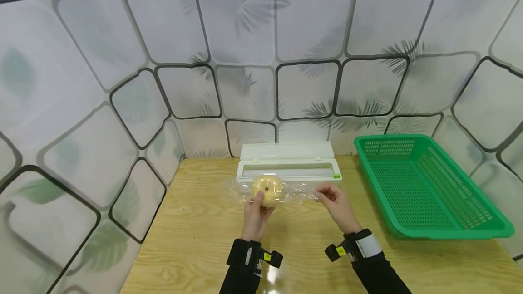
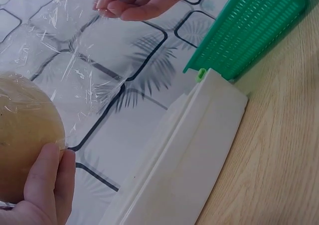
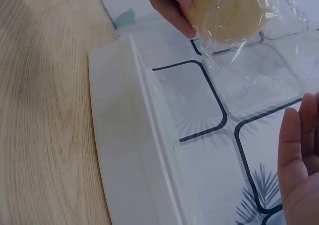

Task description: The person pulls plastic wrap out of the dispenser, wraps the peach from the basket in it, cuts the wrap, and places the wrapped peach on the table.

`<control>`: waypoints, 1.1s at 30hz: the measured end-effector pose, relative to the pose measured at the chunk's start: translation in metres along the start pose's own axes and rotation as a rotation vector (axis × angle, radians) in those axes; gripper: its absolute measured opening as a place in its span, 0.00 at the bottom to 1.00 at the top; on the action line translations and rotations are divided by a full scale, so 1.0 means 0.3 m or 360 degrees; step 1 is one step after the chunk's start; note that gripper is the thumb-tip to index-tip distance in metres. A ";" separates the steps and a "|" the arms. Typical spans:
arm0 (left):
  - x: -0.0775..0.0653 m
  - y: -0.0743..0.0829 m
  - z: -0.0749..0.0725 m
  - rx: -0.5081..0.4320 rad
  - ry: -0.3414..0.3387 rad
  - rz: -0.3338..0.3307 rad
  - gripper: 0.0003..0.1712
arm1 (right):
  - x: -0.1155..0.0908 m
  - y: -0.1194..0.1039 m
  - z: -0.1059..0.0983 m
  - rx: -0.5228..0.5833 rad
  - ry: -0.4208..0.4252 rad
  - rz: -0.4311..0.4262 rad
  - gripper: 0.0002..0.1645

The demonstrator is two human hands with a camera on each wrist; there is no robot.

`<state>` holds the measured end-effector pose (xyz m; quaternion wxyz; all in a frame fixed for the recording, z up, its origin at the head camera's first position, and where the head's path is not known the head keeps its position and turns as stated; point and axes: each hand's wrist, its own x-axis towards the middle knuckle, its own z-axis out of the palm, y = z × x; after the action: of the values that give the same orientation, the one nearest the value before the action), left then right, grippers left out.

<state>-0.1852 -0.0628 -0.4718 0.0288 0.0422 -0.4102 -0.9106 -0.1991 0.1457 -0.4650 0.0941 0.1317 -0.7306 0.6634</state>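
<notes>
A round, pale-yellow fruit (image 1: 266,189) with a dark dimple is held up in front of the cling film dispenser, in clear plastic film (image 1: 300,190). My left hand (image 1: 255,221) grips the fruit from below, thumb on its near face; the left wrist view shows fingers along the fruit (image 2: 27,130). Off to the right, my right hand (image 1: 338,207) pinches the film's loose end between thumb and fingers. The white cling film dispenser (image 1: 288,165) stands behind with its lid raised and a green slide cutter (image 1: 337,176) at its right end.
To the right stands a green plastic basket (image 1: 433,194) with perforated walls, nothing in it. The wooden table (image 1: 196,239) ends at a patterned wall covering (image 1: 245,90) behind and to the left.
</notes>
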 end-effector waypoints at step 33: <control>-0.011 0.003 0.007 0.0063 0.0013 0.0152 0.07 | -0.007 -0.004 -0.013 -0.0129 -0.0081 0.0249 0.12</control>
<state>-0.1821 -0.0617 -0.4695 0.0731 0.0268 -0.4297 -0.8996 -0.1967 0.1495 -0.4640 0.0287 0.0870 -0.7670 0.6350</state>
